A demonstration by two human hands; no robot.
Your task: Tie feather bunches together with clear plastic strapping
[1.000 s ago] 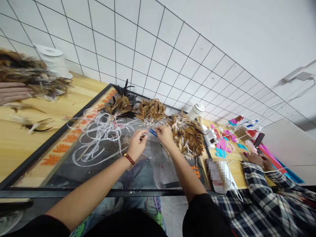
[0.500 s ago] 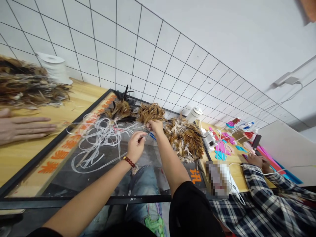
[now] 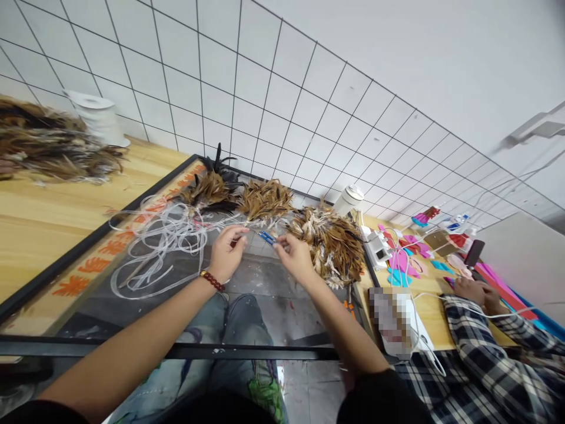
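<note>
Centrally, a slim blue tool (image 3: 266, 237) sits between your hands, over the see-through tabletop (image 3: 282, 309) and just in front of the middle feather bunch (image 3: 265, 199). Your right hand (image 3: 295, 256) pinches its near end narrowly between thumb and fingers, the far end angled toward your left hand (image 3: 228, 253). That left hand, a red beaded bracelet (image 3: 212, 281) at its wrist, curls with thumb and fingertips close together near the feather stems; whether it grips anything, you cannot tell at this size. Loops of white ribbon (image 3: 161, 241) spread to its left. Flanking the middle bunch are a black-tipped bunch (image 3: 212, 188) on the left and a larger feather heap (image 3: 335, 244) beside your right wrist. A white bottle (image 3: 348, 200) stands behind the heap. Farther right, a co-worker's hands (image 3: 470, 290) rest near bright scraps (image 3: 404, 262); far left, a white spool (image 3: 99, 121) stands behind more feathers (image 3: 57, 144).
</note>
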